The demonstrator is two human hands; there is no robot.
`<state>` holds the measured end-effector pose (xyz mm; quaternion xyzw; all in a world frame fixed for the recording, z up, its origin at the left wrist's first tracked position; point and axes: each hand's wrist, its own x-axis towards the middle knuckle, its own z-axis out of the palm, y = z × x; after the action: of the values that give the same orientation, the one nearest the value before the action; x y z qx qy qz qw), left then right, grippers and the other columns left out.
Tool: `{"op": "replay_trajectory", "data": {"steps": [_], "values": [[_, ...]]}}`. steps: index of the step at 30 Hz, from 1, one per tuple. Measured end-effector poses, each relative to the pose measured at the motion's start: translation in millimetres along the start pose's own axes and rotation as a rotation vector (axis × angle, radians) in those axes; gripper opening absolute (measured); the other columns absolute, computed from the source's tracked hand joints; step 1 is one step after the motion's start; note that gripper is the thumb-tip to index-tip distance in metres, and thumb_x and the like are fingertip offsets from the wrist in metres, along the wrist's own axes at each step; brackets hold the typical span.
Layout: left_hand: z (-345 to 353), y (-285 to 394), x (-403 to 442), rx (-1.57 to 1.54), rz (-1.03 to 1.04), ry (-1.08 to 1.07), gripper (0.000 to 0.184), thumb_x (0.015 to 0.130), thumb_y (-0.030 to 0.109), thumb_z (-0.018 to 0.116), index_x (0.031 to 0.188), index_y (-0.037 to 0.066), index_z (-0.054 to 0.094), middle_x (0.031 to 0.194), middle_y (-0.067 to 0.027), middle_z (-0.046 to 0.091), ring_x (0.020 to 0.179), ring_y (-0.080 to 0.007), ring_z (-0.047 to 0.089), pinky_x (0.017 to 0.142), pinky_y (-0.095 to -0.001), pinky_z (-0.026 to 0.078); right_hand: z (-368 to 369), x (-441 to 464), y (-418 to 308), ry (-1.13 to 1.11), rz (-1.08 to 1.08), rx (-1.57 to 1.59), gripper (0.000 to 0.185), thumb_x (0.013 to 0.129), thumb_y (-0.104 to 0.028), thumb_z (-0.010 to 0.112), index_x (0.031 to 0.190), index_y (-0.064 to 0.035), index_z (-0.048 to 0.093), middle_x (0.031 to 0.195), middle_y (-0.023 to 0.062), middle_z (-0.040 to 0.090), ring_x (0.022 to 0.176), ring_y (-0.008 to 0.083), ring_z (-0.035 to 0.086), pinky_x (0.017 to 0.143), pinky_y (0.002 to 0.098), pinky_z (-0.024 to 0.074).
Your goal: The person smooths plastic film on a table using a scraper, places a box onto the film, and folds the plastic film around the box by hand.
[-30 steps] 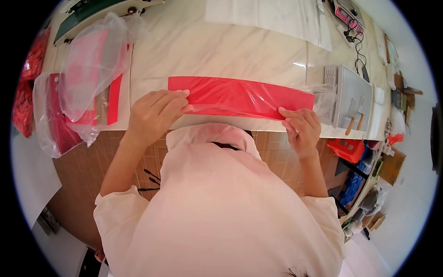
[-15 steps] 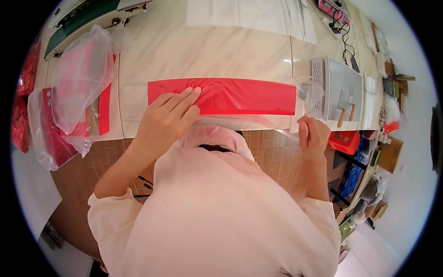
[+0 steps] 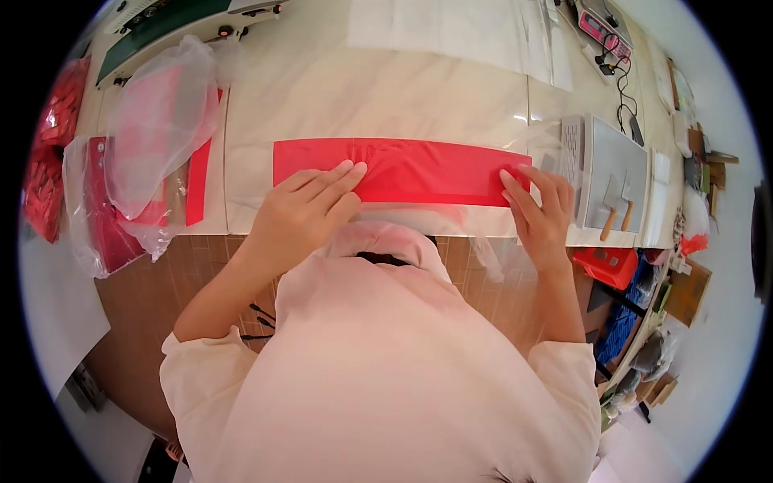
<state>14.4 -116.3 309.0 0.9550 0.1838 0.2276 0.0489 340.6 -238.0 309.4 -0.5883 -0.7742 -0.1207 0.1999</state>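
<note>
A long red strip [image 3: 403, 173] with clear film over it lies across the table in front of me. My left hand [image 3: 310, 205] rests near its left part, fingers stretched out and fingertips on the surface. At the right end of the strip is my right hand [image 3: 541, 209], fingers bent but apart, with the tips touching the red surface. A loose piece of clear plastic film [image 3: 485, 259] hangs over the table's front edge between my hands.
Plastic bags with red sheets [image 3: 161, 129] lie on the left. On the right, a grey board [image 3: 609, 173] holds two wooden-handled scrapers, with a pink scale [image 3: 604, 36] behind it. Clear sheets [image 3: 435, 28] lie at the back. A red crate [image 3: 605, 267] stands below.
My right hand has let go of the stretched film and moved up onto the strip's right end. The film now hangs down. My left hand stays on the strip.
</note>
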Motion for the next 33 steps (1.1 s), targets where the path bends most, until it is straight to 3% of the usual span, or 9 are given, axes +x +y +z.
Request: {"op": "replay_trajectory", "data": {"steps": [7, 11, 14, 16, 19, 29, 32, 33], "values": [[1, 5, -1, 0.011, -0.019, 0.027, 0.025, 0.076, 0.013, 0.077, 0.071, 0.007, 0.054, 0.115, -0.0126, 0.072, 0.103, -0.0221, 0.071, 0.077, -0.0332, 0.055, 28, 35, -14, 0.033, -0.214, 0.197, 0.027, 0.074, -0.006, 0.077, 0.099, -0.0014, 0.072, 0.11, 0.0084, 0.07, 0.1, 0.0246, 0.067, 0.078, 0.0341, 0.0548], [2, 8, -3, 0.027, -0.025, 0.047, 0.025, 0.077, 0.013, 0.078, 0.071, 0.007, 0.054, 0.115, -0.0122, 0.072, 0.104, -0.0216, 0.071, 0.077, -0.0324, 0.055, 29, 24, -11, 0.033, -0.196, 0.254, 0.031, 0.076, -0.011, 0.077, 0.105, -0.0006, 0.069, 0.117, 0.0102, 0.069, 0.106, 0.0278, 0.066, 0.083, 0.037, 0.0544], [2, 9, -4, 0.027, -0.025, 0.037, 0.025, 0.078, 0.014, 0.078, 0.07, 0.007, 0.055, 0.114, -0.0117, 0.072, 0.104, -0.0213, 0.07, 0.077, -0.0317, 0.055, 17, 30, -16, -0.054, -0.099, 0.331, 0.044, 0.081, -0.021, 0.074, 0.118, 0.0004, 0.065, 0.129, 0.0131, 0.065, 0.118, 0.0318, 0.062, 0.093, 0.0403, 0.052], [2, 9, -5, 0.034, -0.021, 0.04, 0.025, 0.077, 0.014, 0.079, 0.072, 0.007, 0.056, 0.114, -0.0118, 0.072, 0.105, -0.0212, 0.07, 0.076, -0.0313, 0.055, 13, 31, -21, -0.206, -0.069, 0.22, 0.058, 0.083, -0.031, 0.072, 0.131, -0.0007, 0.058, 0.138, 0.0146, 0.059, 0.128, 0.0335, 0.055, 0.102, 0.043, 0.0467], [3, 8, -5, 0.038, -0.003, 0.042, 0.024, 0.078, 0.013, 0.079, 0.073, 0.007, 0.056, 0.114, -0.0124, 0.072, 0.105, -0.0212, 0.07, 0.076, -0.0314, 0.055, 17, 24, -20, -0.209, -0.084, 0.237, 0.058, 0.082, -0.03, 0.07, 0.132, -0.0022, 0.06, 0.14, 0.0119, 0.056, 0.131, 0.0295, 0.052, 0.106, 0.0422, 0.0453], [6, 12, -11, 0.071, 0.05, 0.062, 0.025, 0.08, 0.013, 0.079, 0.073, 0.008, 0.055, 0.113, -0.0122, 0.072, 0.105, -0.0211, 0.07, 0.073, -0.0301, 0.055, 19, 4, -31, -0.135, -0.074, 0.244, 0.053, 0.082, -0.025, 0.072, 0.129, -0.0019, 0.062, 0.135, 0.0128, 0.061, 0.13, 0.0319, 0.053, 0.106, 0.044, 0.0444], [5, 11, -10, 0.073, 0.04, 0.089, 0.026, 0.08, 0.013, 0.078, 0.072, 0.008, 0.054, 0.112, -0.0118, 0.072, 0.104, -0.0212, 0.071, 0.073, -0.0298, 0.055, 16, 14, -31, -0.158, -0.052, 0.218, 0.055, 0.081, -0.024, 0.073, 0.13, -0.0035, 0.061, 0.135, 0.0129, 0.06, 0.133, 0.0314, 0.051, 0.11, 0.0443, 0.0404], [4, 10, -10, 0.071, 0.053, 0.078, 0.025, 0.081, 0.012, 0.077, 0.072, 0.008, 0.055, 0.112, -0.012, 0.072, 0.104, -0.0214, 0.071, 0.074, -0.0297, 0.055, 15, 24, -34, -0.236, -0.032, 0.234, 0.064, 0.08, -0.026, 0.074, 0.138, -0.008, 0.054, 0.144, 0.0124, 0.051, 0.137, 0.0305, 0.044, 0.114, 0.0446, 0.0349]]}}
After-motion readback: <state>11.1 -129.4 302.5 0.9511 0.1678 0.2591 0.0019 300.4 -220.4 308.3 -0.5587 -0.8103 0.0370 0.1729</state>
